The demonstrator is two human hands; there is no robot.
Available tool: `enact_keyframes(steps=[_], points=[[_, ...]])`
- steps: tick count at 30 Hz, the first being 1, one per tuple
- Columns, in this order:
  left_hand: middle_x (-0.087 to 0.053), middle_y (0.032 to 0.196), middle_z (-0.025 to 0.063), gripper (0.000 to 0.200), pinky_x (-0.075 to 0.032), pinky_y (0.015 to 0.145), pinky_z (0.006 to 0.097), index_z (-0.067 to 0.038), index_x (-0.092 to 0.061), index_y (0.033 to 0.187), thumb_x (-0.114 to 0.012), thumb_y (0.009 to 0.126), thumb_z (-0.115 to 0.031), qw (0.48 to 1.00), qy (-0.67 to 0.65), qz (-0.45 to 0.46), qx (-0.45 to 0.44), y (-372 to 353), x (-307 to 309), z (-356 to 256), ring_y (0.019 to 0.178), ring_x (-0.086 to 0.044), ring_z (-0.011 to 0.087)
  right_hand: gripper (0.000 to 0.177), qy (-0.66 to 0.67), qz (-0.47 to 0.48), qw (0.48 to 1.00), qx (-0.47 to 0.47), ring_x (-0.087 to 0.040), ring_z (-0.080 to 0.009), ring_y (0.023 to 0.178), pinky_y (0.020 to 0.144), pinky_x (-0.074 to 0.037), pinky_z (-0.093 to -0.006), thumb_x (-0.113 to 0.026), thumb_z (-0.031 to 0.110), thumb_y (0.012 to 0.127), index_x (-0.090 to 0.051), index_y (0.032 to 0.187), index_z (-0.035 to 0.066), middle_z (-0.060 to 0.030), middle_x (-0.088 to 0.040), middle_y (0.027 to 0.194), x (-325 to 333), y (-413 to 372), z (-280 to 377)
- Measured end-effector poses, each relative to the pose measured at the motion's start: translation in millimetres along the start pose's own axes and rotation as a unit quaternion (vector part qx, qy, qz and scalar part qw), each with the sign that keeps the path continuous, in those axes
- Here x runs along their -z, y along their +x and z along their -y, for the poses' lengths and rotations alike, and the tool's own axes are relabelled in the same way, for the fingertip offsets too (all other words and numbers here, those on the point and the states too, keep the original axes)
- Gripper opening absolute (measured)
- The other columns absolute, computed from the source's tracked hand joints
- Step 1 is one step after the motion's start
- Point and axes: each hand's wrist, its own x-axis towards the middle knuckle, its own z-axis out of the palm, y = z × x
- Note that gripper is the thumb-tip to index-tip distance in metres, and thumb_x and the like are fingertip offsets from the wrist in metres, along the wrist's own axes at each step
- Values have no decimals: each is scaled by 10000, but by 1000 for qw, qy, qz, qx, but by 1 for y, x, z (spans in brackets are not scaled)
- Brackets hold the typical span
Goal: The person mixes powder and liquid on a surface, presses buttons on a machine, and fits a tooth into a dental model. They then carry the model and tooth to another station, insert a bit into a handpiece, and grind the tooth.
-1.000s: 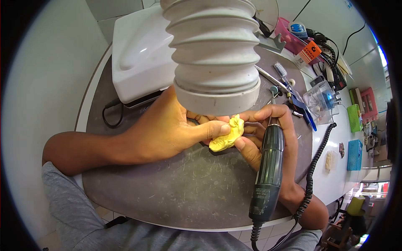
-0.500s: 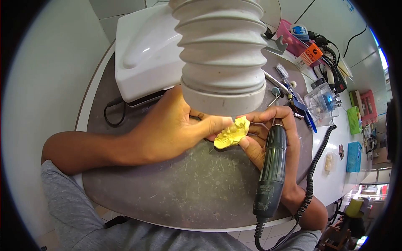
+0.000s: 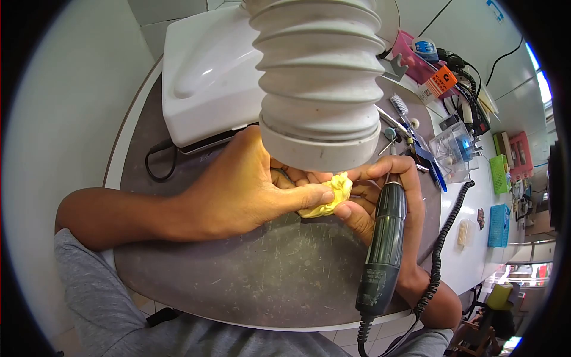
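A yellow dental model (image 3: 338,191) is held between both hands, just below the rim of a white ribbed hose (image 3: 321,143). My left hand (image 3: 262,187) grips it from the left, its thumb lying across the model's face. My right hand (image 3: 389,178) touches the model's right end with its thumb and fingers. Along that same hand lies a black rotary handpiece (image 3: 383,250), its metal tip end pointing up between the fingers and its coiled cord hanging from the bottom. Part of my left fingers is hidden behind the model and the hose.
A white moulded box (image 3: 208,83) stands at the back left of the grey work surface (image 3: 238,273). Brushes and small tools (image 3: 416,140) lie at the right, near a clear container (image 3: 453,149). Beyond are a pink basket (image 3: 410,59), a green basket (image 3: 500,174) and a blue basket (image 3: 499,226).
The model has turned in the fingers and sits slightly lower. My left thumb has moved further right over it. The handpiece stays in my right hand.
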Motion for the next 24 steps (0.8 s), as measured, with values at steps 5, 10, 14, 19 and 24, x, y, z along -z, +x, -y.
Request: enact_keyframes(steps=[5,10,14,19,24], points=[[-711,878,82,258,-540,711,247,57,-682,990,-758,848,-144,1000,-2,-8,15,-2,-2,-2,803,-655,97,429,-4,-13,1000,2,-683,-233,1008,862,-604,-325,-724,-37,850,-401,1130,4,-180,-621,1101,-3,-1,-2],[-707,887,91,261,-550,714,247,59,-680,997,-762,843,-135,999,29,-26,-7,-1,-2,1,797,-659,107,430,-10,-8,1000,-5,-680,-222,1007,864,-602,-323,-730,-27,849,-404,1128,6,-171,-618,1101,0,-1,-2],[-695,852,76,244,-550,706,245,57,-676,971,-759,842,-133,1000,17,-24,-2,-1,-3,-2,775,-653,103,413,3,-20,1000,-5,-680,-226,1008,860,-603,-323,-719,-29,858,-404,1121,9,-175,-614,1105,-2,-1,-1],[-692,839,71,226,-541,676,243,51,-676,965,-748,845,-126,1000,17,-22,-7,0,-4,1,756,-650,99,394,-4,-4,1000,9,-681,-236,1011,856,-605,-319,-704,-36,867,-396,1108,14,-181,-606,1099,-2,0,-1],[-685,771,65,201,-536,658,239,49,-680,941,-732,850,-122,998,63,-16,5,-1,-4,-5,705,-639,87,395,1,6,1000,9,-676,-239,1021,876,-598,-325,-686,-48,875,-383,1120,15,-187,-602,1114,0,0,-3]])
